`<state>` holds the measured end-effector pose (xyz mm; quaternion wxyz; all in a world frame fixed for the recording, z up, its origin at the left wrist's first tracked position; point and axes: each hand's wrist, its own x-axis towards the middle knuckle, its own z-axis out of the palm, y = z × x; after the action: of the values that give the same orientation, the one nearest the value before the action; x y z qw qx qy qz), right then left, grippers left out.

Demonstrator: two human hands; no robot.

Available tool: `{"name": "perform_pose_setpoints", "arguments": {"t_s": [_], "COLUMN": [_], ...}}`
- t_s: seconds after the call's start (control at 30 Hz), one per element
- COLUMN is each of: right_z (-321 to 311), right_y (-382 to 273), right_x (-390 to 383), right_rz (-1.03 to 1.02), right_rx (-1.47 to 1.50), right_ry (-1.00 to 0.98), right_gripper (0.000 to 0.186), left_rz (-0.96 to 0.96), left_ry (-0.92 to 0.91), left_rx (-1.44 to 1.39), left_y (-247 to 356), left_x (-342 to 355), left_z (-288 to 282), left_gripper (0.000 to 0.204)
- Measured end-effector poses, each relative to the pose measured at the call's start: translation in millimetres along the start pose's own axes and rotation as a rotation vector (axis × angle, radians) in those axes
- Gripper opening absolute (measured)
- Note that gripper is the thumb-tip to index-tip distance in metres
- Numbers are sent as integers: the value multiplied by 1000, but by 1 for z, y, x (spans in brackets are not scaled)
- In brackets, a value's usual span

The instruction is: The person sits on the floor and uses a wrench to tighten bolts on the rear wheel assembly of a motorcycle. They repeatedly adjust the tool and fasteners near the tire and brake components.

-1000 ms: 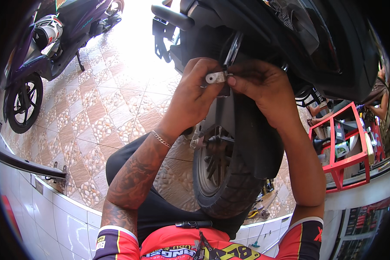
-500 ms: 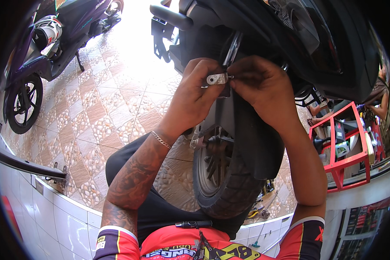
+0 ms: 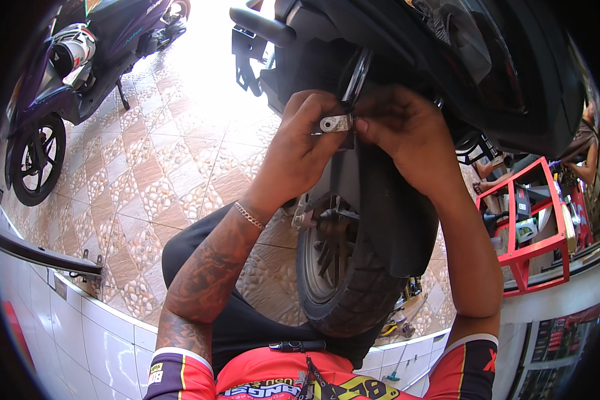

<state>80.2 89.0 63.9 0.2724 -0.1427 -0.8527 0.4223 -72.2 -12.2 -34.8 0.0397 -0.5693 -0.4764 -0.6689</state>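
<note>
patterned pebble-and-tile flooring (image 3: 153, 180) is filling the workshop, with a purple scooter (image 3: 67, 73) parked at ten o'clock and a red metal stand (image 3: 533, 233) at three o'clock. at centre, the left hand (image 3: 300, 150) and right hand (image 3: 400, 133) are both pinching a small silver metal bracket (image 3: 335, 123), held just above the front wheel (image 3: 340, 280) of a black scooter (image 3: 460, 60). a chain bracelet (image 3: 249, 215) is circling the left wrist.

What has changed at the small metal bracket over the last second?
Almost nothing. Both hands have held their pinch: the left hand on the metal bracket, the right hand touching its right end. The rear wheel and the parked scooter have not moved.
</note>
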Motion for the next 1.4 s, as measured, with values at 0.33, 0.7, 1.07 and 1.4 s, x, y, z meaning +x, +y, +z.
{"name": "perform_pose_setpoints", "arguments": {"t_s": [0.33, 0.7, 1.07, 1.4], "right_z": [4, -1, 2, -2], "right_y": [-9, -26, -24, -27], "right_x": [-3, -4, 0, 0], "right_rz": [-301, -355, -397, -392], "right_rx": [-523, -734, -884, -776], "right_ry": [101, -18, 0, -81], "right_gripper": [19, 18, 18, 14], "left_rz": [-42, 5, -16, -13], "left_ry": [-9, -26, -19, -24], "left_rx": [-39, 2, -10, 9], "left_y": [3, -1, 0, -1], "left_x": [0, -1, 0, -1], "left_z": [2, 1, 1, 1], "left_gripper": [28, 29, 29, 32]}}
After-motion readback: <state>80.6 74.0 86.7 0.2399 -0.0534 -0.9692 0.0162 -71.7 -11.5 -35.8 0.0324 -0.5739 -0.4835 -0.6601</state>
